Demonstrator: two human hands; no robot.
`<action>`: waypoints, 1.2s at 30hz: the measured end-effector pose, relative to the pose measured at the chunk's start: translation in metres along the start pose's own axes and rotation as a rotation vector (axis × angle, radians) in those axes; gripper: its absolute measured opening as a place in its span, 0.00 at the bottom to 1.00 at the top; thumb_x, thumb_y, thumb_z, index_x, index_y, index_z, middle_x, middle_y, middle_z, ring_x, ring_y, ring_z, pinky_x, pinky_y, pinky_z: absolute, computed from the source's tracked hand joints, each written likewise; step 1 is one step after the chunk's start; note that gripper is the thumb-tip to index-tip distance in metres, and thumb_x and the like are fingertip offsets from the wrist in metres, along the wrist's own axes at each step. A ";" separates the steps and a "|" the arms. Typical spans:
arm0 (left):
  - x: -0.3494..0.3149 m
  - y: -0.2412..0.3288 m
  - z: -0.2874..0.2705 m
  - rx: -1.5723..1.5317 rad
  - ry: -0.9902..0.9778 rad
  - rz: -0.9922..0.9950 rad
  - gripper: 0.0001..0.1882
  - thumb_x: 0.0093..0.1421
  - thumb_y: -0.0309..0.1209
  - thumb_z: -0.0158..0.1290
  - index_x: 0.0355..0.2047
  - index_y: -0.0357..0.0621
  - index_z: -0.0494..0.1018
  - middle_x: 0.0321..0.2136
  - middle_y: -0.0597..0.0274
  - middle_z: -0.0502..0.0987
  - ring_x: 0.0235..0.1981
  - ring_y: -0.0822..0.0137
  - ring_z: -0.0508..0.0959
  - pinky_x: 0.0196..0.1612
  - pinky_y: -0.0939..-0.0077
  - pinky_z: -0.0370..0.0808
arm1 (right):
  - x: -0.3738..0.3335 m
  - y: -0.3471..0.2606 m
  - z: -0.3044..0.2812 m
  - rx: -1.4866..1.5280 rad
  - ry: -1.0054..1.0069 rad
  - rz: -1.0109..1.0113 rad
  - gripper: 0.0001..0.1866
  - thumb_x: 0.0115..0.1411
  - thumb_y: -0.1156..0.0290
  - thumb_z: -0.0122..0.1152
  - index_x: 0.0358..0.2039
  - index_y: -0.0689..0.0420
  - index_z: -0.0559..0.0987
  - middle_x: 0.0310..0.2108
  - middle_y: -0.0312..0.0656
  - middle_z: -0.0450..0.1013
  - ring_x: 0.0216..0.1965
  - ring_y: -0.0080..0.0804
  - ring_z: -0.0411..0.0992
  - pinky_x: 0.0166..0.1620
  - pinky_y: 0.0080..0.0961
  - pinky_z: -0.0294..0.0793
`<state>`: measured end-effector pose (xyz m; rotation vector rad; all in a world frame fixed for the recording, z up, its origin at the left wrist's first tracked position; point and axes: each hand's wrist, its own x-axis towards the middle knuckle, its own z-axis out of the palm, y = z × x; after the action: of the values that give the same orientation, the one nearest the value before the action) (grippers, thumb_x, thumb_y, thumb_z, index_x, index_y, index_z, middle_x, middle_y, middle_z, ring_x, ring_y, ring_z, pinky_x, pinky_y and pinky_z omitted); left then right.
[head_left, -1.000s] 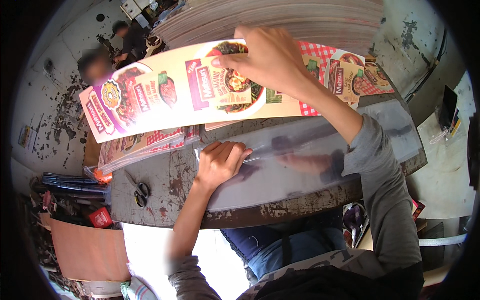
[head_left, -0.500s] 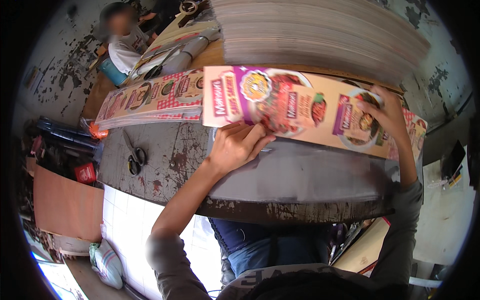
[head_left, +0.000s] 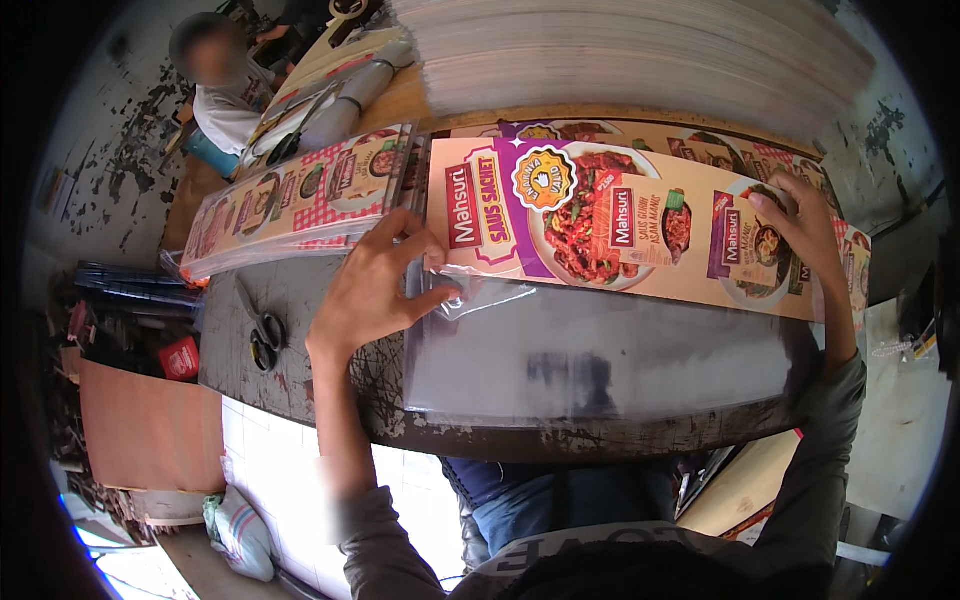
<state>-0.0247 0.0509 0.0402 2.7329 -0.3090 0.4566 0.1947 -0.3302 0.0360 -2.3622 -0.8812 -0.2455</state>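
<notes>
A long printed cardboard strip (head_left: 500, 255) with food pictures lies slantwise over the table's far side. My right hand (head_left: 812, 232) grips its right part, thumb on the printed face. Below it, clear plastic film (head_left: 520, 370), seemingly a sleeve, spreads flat towards me, its upper left corner wrinkled. By that corner is my left hand (head_left: 370, 290), thumb and fingers apart in a curve; fingertips are close to the film, and whether they touch it is unclear. Left of the strip sits a stack of similar printed strips (head_left: 290, 205) in clear plastic.
Scissors (head_left: 262, 335) with black handles lie on the worn dark table (head_left: 385, 395). A tall stack of flat sheets (head_left: 620, 60) stands at the back, with a plastic roll (head_left: 355, 100) to its left. A person (head_left: 225, 105) sits at the far left. More printed strips (head_left: 700, 148) lie behind mine.
The strip has come down flat and slightly to the right. My left hand has let go of its lower edge and moved left to the film's corner, fingers spreading. My right hand keeps its grip.
</notes>
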 end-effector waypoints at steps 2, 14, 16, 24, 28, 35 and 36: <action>-0.002 0.007 -0.005 -0.046 -0.082 -0.124 0.14 0.46 0.29 0.64 0.30 0.39 0.70 0.30 0.57 0.70 0.30 0.59 0.76 0.35 0.64 0.72 | 0.001 0.000 0.000 -0.026 -0.042 0.027 0.16 0.53 0.60 0.62 0.24 0.62 0.75 0.17 0.38 0.66 0.20 0.21 0.62 0.25 0.24 0.59; -0.005 0.004 0.001 -0.597 -0.142 -0.516 0.21 0.56 0.18 0.53 0.47 0.39 0.59 0.28 0.55 0.73 0.30 0.63 0.80 0.29 0.74 0.78 | 0.001 0.008 -0.003 -0.041 -0.021 0.090 0.17 0.55 0.57 0.61 0.31 0.59 0.80 0.20 0.34 0.70 0.22 0.17 0.64 0.27 0.19 0.62; -0.004 -0.002 0.002 -0.705 -0.182 -0.590 0.25 0.56 0.18 0.53 0.51 0.40 0.55 0.28 0.55 0.74 0.31 0.63 0.80 0.31 0.75 0.80 | 0.000 0.010 -0.004 -0.058 -0.030 0.115 0.16 0.54 0.57 0.62 0.31 0.59 0.80 0.20 0.34 0.70 0.22 0.17 0.64 0.27 0.19 0.62; -0.002 -0.008 -0.005 -0.765 -0.228 -0.693 0.28 0.58 0.18 0.51 0.54 0.36 0.50 0.27 0.46 0.76 0.32 0.58 0.81 0.32 0.72 0.81 | 0.000 0.007 -0.003 -0.029 0.001 0.074 0.16 0.54 0.58 0.62 0.28 0.60 0.78 0.18 0.33 0.68 0.20 0.16 0.62 0.25 0.19 0.59; -0.001 -0.007 -0.004 -0.782 -0.211 -0.696 0.29 0.58 0.18 0.51 0.56 0.35 0.49 0.27 0.46 0.76 0.31 0.58 0.81 0.32 0.72 0.81 | -0.001 0.008 -0.005 -0.003 0.007 0.081 0.15 0.54 0.60 0.62 0.27 0.60 0.77 0.18 0.33 0.66 0.21 0.16 0.62 0.24 0.19 0.59; -0.002 -0.007 -0.004 -0.787 -0.202 -0.706 0.30 0.57 0.18 0.51 0.56 0.35 0.48 0.27 0.46 0.76 0.31 0.58 0.81 0.32 0.72 0.81 | -0.001 0.006 -0.005 -0.033 -0.035 0.021 0.13 0.53 0.62 0.63 0.26 0.61 0.76 0.19 0.34 0.67 0.21 0.18 0.62 0.25 0.20 0.59; -0.002 -0.007 -0.003 -0.786 -0.204 -0.707 0.31 0.57 0.18 0.52 0.56 0.35 0.48 0.27 0.46 0.76 0.31 0.58 0.81 0.32 0.72 0.81 | -0.001 0.005 -0.005 -0.046 -0.035 0.011 0.13 0.53 0.62 0.63 0.26 0.61 0.76 0.19 0.34 0.67 0.21 0.18 0.62 0.25 0.20 0.60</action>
<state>-0.0255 0.0590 0.0403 1.9247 0.3629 -0.1306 0.1975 -0.3367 0.0379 -2.4203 -0.8876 -0.2223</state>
